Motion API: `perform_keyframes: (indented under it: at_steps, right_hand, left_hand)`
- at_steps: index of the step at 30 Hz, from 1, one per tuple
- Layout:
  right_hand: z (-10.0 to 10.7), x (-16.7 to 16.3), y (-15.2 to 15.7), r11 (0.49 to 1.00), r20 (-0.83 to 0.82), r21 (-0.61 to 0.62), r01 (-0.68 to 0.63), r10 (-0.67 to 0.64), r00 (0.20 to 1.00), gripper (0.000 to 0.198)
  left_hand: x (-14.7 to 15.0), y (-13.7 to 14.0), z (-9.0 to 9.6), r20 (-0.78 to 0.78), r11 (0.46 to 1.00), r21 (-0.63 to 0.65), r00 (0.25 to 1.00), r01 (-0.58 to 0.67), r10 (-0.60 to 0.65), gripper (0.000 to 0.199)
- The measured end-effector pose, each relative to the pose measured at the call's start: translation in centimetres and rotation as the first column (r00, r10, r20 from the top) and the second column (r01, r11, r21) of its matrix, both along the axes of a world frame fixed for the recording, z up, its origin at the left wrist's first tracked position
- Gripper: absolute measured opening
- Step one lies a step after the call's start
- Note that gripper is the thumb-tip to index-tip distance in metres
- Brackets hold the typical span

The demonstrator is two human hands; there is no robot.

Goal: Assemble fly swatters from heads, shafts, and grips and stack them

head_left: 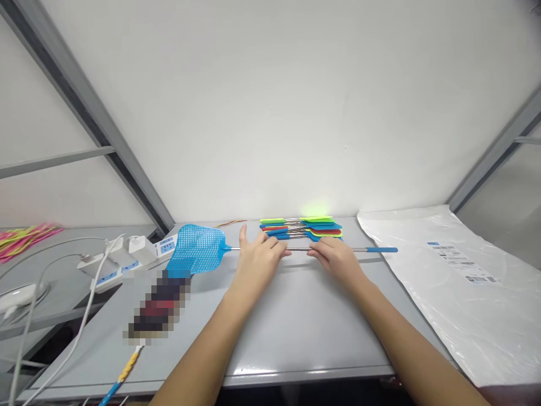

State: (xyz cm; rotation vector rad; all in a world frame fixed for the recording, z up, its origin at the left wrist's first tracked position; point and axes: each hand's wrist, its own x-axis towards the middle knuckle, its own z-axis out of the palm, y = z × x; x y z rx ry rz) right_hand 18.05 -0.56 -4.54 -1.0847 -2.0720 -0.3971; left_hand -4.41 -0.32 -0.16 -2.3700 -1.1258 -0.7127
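A blue fly swatter with a perforated head, a thin metal rod and a blue grip lies level across the view, its head at the left and its grip at the right. My left hand is closed on the rod near the head, thumb side partly raised. Farther right, my right hand pinches the same rod between thumb and fingers. Just behind my hands, a stack of shorter fly swatters in blue, red and yellow-green rests on the grey table.
At the left stands a white power strip with plugged-in chargers and loose cables. A blurred phone-like object with a cord lies in front of it. Pink and yellow strings are at the far left. A white plastic mailer bag covers the right side.
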Motion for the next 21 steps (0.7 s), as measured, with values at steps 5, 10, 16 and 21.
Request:
perform_keyframes:
  at_steps: [5, 10, 16, 21]
  right_hand:
    - [-0.4, 1.1, 0.0, 0.999, -0.004, -0.027, 0.017, -0.017, 1.0, 0.02]
    - [-0.3, 0.5, -0.5, 0.999, 0.02, -0.037, 0.021, -0.02, 1.0, 0.023]
    - [0.1, -0.8, -1.1, 0.999, 0.057, -0.04, 0.005, -0.003, 0.998, 0.025]
    - [0.5, -1.3, -1.0, 0.999, 0.081, -0.039, -0.018, 0.021, 0.997, 0.028]
  left_hand:
    - [-0.8, -0.2, 0.2, -0.053, 0.998, -0.062, 0.999, 0.001, -0.005, 0.016]
    - [-0.6, -0.3, 0.1, -0.061, 0.996, -0.067, 0.996, 0.063, -0.067, 0.022]
    - [0.3, -0.5, -0.6, -0.046, 0.986, -0.06, 0.986, 0.154, -0.157, 0.021]
    - [1.0, -0.5, -1.1, -0.029, 0.987, -0.064, 0.989, 0.145, -0.147, 0.017]
